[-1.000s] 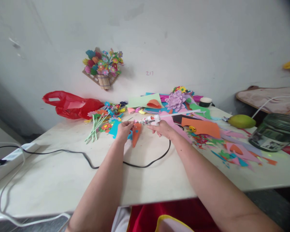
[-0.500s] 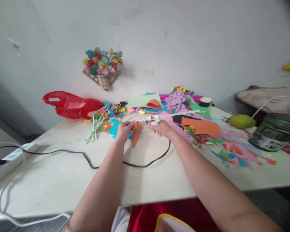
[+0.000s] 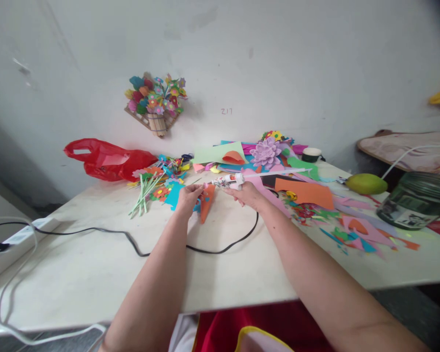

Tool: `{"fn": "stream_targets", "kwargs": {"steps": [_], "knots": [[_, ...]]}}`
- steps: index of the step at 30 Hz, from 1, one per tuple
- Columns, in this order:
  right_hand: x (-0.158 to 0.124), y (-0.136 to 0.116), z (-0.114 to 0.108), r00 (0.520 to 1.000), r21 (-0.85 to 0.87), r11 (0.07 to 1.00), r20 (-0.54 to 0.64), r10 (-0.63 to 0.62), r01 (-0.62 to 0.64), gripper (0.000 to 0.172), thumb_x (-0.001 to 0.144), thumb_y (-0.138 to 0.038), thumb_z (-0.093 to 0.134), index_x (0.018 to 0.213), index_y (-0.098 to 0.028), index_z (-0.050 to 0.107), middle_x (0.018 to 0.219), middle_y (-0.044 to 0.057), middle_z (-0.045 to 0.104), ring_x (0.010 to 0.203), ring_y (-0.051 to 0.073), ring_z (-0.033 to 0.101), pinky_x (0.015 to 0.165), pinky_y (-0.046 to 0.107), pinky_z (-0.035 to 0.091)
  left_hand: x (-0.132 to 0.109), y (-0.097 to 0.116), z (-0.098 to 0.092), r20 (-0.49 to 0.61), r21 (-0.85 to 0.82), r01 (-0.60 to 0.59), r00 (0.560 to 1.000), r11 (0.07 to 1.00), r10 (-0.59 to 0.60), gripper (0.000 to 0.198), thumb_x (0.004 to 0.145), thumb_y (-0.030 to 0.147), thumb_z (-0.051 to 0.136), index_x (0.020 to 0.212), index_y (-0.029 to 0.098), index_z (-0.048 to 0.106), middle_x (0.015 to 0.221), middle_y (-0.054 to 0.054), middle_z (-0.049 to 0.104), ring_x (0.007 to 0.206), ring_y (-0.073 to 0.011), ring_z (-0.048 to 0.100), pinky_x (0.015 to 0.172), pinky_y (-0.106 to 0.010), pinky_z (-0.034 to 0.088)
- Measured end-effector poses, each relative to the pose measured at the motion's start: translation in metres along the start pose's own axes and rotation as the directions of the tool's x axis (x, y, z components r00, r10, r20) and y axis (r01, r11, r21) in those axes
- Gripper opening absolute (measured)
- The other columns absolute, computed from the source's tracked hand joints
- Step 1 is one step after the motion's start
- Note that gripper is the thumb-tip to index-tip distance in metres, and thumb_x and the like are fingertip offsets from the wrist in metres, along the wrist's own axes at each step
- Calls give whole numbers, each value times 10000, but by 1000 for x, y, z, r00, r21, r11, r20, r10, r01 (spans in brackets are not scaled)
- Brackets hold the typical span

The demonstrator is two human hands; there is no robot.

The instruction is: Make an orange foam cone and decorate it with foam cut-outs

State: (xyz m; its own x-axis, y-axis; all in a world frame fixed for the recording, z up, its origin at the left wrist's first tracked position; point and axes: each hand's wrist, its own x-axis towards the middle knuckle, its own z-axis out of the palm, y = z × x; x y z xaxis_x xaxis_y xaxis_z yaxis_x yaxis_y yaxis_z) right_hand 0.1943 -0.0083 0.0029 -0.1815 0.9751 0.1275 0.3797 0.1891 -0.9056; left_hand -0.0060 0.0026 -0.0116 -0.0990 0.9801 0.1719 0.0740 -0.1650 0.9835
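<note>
My right hand (image 3: 247, 194) is closed round a white, patterned hot glue gun (image 3: 223, 181), and a long pale glue stick (image 3: 278, 172) sticks out of its back to the right. Its tip points left, close to my left hand (image 3: 189, 197). The fingers of that hand are pinched together on a small pink piece (image 3: 206, 186), too small to make out well. Just below the gun's nozzle, an orange foam scrap (image 3: 206, 205) and a blue piece lie on the table (image 3: 220, 278).
A black cord (image 3: 220, 252) runs across the table to a power strip (image 3: 25, 239). Green stems (image 3: 144, 193), foam flowers and a red bag (image 3: 110, 159) lie left. Foam sheets (image 3: 304, 193) and scraps, plus a glass jar (image 3: 416, 203), are on the right.
The glue gun has shifted very slightly to the right. Both hands otherwise keep their places and grips.
</note>
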Motion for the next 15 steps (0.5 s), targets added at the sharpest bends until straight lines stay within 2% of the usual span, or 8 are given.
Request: {"fn": "stream_targets", "kwargs": {"steps": [5, 15], "knots": [[2, 2, 3, 1000, 18, 1000, 0, -8, 8, 375, 663, -452, 703, 829, -128, 615, 527, -29, 506, 388, 61, 394, 325, 185, 322, -1, 0, -1, 11, -27, -7, 1000, 1000, 7, 343, 571, 444, 714, 648, 125, 611, 568, -40, 620, 435, -69, 459, 386, -188, 258], [1, 3, 5, 1000, 31, 999, 25, -19, 19, 373, 640, -446, 720, 800, -127, 611, 548, -21, 529, 372, 52, 380, 312, 184, 325, -2, 2, 0, -3, -58, -7, 1000, 998, 7, 343, 561, 437, 714, 645, 124, 602, 588, -37, 623, 428, -67, 462, 386, -192, 268]]}}
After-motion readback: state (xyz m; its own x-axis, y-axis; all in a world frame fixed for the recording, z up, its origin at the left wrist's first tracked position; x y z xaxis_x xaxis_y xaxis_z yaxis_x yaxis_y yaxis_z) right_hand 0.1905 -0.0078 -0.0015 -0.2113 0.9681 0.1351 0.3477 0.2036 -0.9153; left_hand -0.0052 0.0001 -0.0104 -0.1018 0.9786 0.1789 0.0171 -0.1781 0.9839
